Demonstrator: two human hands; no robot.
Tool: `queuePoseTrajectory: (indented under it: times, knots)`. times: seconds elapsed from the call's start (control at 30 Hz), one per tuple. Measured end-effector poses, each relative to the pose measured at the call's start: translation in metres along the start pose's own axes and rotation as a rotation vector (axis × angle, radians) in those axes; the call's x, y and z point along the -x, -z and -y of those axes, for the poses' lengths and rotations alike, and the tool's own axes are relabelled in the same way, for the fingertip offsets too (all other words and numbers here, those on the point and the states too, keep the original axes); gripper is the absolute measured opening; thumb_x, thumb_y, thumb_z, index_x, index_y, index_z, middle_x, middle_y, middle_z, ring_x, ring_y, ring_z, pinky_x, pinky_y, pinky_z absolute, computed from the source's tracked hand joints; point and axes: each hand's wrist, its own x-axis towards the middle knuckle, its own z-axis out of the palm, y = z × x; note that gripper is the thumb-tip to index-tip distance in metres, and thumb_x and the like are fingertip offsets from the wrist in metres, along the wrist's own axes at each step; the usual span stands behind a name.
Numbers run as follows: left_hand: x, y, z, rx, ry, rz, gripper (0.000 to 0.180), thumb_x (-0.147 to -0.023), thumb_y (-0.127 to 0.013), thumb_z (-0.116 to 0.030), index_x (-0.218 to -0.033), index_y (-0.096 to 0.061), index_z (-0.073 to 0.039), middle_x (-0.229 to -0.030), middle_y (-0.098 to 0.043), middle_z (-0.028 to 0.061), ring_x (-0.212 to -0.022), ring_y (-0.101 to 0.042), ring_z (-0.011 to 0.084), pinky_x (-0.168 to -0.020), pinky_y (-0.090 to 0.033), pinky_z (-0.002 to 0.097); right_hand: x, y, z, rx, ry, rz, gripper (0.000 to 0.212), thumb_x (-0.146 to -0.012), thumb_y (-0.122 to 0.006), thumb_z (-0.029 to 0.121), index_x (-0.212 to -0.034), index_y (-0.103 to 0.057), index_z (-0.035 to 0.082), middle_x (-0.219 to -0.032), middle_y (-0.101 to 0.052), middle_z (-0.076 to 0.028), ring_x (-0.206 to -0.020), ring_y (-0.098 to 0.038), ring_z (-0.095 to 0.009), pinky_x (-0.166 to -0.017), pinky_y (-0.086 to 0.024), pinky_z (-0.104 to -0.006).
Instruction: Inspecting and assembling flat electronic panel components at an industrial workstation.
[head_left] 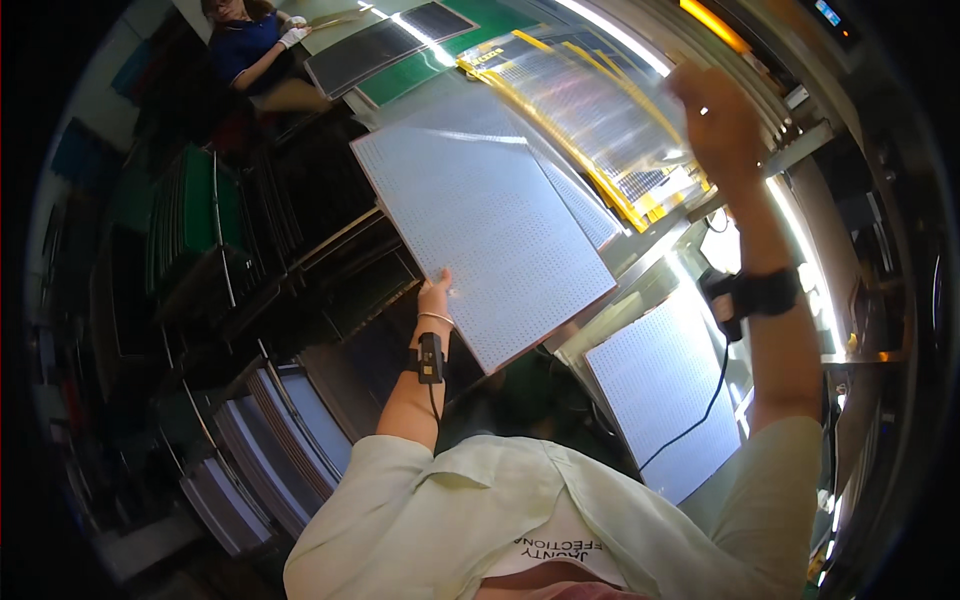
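Note:
My left hand [436, 296] grips the left edge of a large pale panel [490, 220] covered in rows of small dots, its thumb on top and its other fingers hidden underneath. The panel is held tilted over the bench. Part of a similar dotted sheet [580, 190] shows beyond its right edge. Raised at the upper right, my right hand [715, 125] is blurred, so its fingers cannot be made out. It is nearest to clear sheets with yellow borders [590, 110], and whether it touches them I cannot tell.
Another dotted panel [660, 390] lies on the right, near my body. Racks of upright boards [270, 440] stand on the left. A person in white gloves [265, 50] is at the far left, beside a dark panel [385, 60] on a green surface. A cable hangs from my right wrist.

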Motion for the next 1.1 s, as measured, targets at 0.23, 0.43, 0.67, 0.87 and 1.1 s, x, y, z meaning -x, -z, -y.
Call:
queuePoseTrajectory:
  times: [0.23,0.43,0.67,0.87,1.1]
  knots:
    - [0.0,-0.022,-0.023,-0.982,-0.029,-0.278,0.04,-0.081,-0.062,-0.025,-0.108,-0.053,0.003,-0.109,-0.057,0.0196,-0.096,-0.056,0.0329,-0.082,-0.045,0.0382,0.083,-0.065,0.098,-0.288,-0.106,0.29,0.008,-0.08,-0.054,0.012,-0.074,-0.059,0.011,-0.07,-0.057,-0.003,-0.059,-0.058,-0.023,-0.051,-0.045,-0.0342]
    - [-0.055,-0.013,-0.054,-1.621,-1.175,-0.254,0.054,-0.074,-0.062,-0.037,-0.115,-0.052,-0.003,-0.123,-0.045,0.0223,-0.114,-0.043,0.0387,-0.097,-0.032,0.0481,0.088,-0.069,0.106,-0.368,-0.198,0.295,0.007,-0.079,-0.058,0.008,-0.072,-0.057,0.009,-0.067,-0.058,-0.004,-0.057,-0.058,-0.022,-0.049,-0.043,-0.0338]
    - [-0.096,-0.102,-0.072,-2.001,-0.418,-0.216,0.083,-0.073,-0.036,-0.075,-0.142,-0.013,-0.035,-0.148,-0.009,0.0142,-0.133,0.004,0.0466,-0.1,0.001,0.0656,0.094,-0.058,0.094,-0.369,-0.157,0.293,0.003,-0.073,-0.058,0.003,-0.074,-0.058,0.006,-0.071,-0.06,-0.007,-0.064,-0.059,-0.026,-0.058,-0.045,-0.0351]
    - [-0.1,-0.103,-0.081,-1.986,-0.342,-0.224,0.084,-0.072,-0.04,-0.074,-0.141,-0.014,-0.035,-0.149,-0.001,0.0122,-0.133,0.006,0.0442,-0.101,-0.003,0.0647,0.042,0.062,0.096,-0.167,-0.055,-0.071,0.006,-0.075,-0.055,-0.002,-0.08,-0.057,0.0,-0.082,-0.065,-0.012,-0.073,-0.062,-0.026,-0.062,-0.043,-0.0313]
    - [-0.14,-0.081,-0.063,-1.165,-0.602,0.252,0.077,-0.083,-0.037,-0.064,-0.141,-0.02,-0.016,-0.146,-0.014,0.0169,-0.132,-0.018,0.0389,-0.104,-0.018,0.0577,0.085,0.174,0.097,0.062,0.062,0.166,0.035,-0.054,-0.074,0.027,-0.086,-0.068,0.014,-0.057,-0.04,0.005,-0.054,-0.038,-0.014,-0.047,-0.031,-0.028]
